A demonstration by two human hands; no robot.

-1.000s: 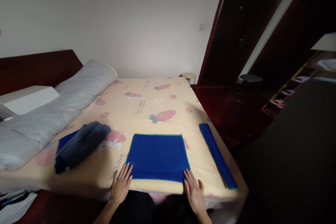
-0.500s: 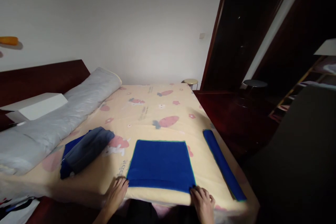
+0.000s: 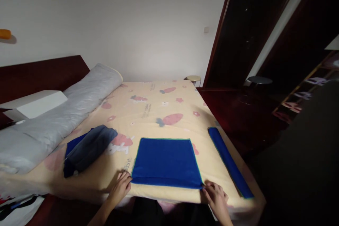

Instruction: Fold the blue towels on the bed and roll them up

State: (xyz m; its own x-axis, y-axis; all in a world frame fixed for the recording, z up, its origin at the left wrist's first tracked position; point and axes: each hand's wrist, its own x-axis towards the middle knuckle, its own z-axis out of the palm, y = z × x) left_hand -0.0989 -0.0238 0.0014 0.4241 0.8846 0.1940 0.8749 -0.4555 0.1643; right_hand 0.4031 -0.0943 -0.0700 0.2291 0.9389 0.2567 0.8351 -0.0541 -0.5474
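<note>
A blue cloth (image 3: 166,159) with a green edge lies flat near the front of the bed, a narrow fold along its near side. My left hand (image 3: 122,185) pinches the cloth's near left corner. At the near right corner, my right hand (image 3: 215,196) has its fingertips closed on the cloth. To the right lies a long, narrow folded blue cloth (image 3: 230,162). A crumpled dark grey-blue cloth (image 3: 91,148) rests on the left, with a bright blue piece (image 3: 75,143) partly under it.
The bed (image 3: 169,95) has a cream sheet with carrot prints. A rolled grey quilt (image 3: 76,109) and a white box (image 3: 39,104) lie by the dark headboard (image 3: 42,74). Two round stools (image 3: 194,77) (image 3: 260,80) and a shoe rack (image 3: 304,84) stand beyond.
The fold along the cloth's near edge looks slightly wider. My right hand has shifted a little right at the corner, and the whole view has moved slightly.
</note>
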